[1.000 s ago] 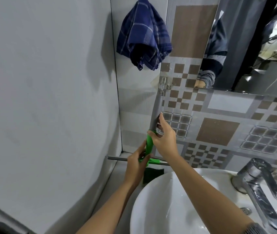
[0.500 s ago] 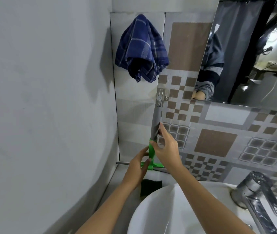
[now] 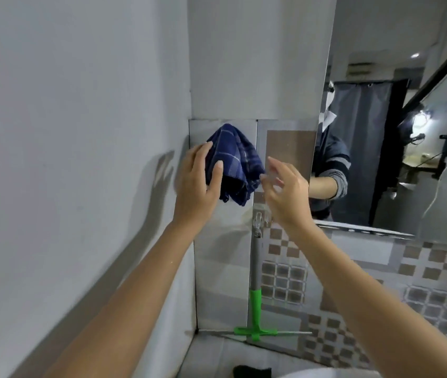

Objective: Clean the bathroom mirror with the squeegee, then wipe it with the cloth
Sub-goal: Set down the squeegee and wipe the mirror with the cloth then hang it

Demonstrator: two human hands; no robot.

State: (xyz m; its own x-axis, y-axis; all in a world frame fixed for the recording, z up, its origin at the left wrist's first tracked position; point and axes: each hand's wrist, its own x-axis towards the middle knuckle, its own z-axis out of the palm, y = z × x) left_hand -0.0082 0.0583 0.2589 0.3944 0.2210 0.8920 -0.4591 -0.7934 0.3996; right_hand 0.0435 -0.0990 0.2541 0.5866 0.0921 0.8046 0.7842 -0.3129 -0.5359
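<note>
Cloth point(image 3: 233, 159): dk navy w/ pale blue check lines. Squeegee point(image 3: 255, 304): grey shaft, bright green neck & crossbar. Wall tiles point(image 3: 432, 271): grey w/ brown sq. checks. Side wall point(image 3: 66, 132): plain pale grey.

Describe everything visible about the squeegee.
The squeegee hangs upright from a clear wall hook on the tiled wall, left of the mirror. It has a grey shaft, a green plastic neck and a green crossbar holding a long thin blade, horizontal just above the ledge. Neither hand touches it.
</note>
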